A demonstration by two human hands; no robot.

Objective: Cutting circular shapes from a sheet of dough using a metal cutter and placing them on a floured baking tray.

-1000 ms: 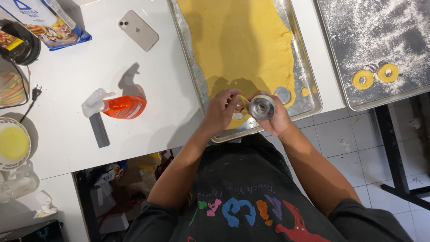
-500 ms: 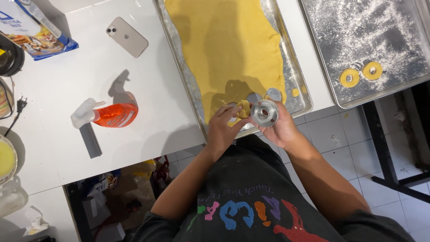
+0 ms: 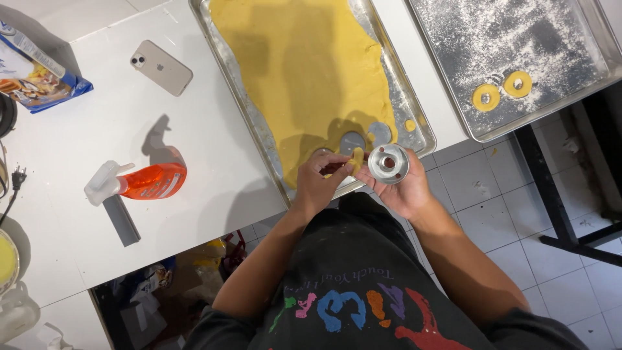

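Dough piece (image 3: pixel 357 159), small and yellow, sits pinched in the fingertips of the left hand (image 3: pixel 317 185), right beside the round metal cutter (image 3: pixel 387 163). The right hand (image 3: pixel 405 188) has its grip closed around that cutter, open side up, over the near edge of the tray (image 3: pixel 259 126). Both hands hang just past the edge of the white worktop (image 3: pixel 78 129).

Left of the grip lies an orange spray bottle (image 3: pixel 146 183), and farther off a phone (image 3: pixel 161 67). Just behind the grip is the big rolled dough sheet (image 3: pixel 304 71) with round holes cut in it. Off to the right, a floured tray (image 3: pixel 518 58) holds two dough rings (image 3: pixel 501 91).

The little piece is soft, so a hard pinch could squash or tear it. It could also slip and fall to the tiled floor (image 3: pixel 492 214), because the hands are over the gap. The cutter could tip out too if the grip goes loose.
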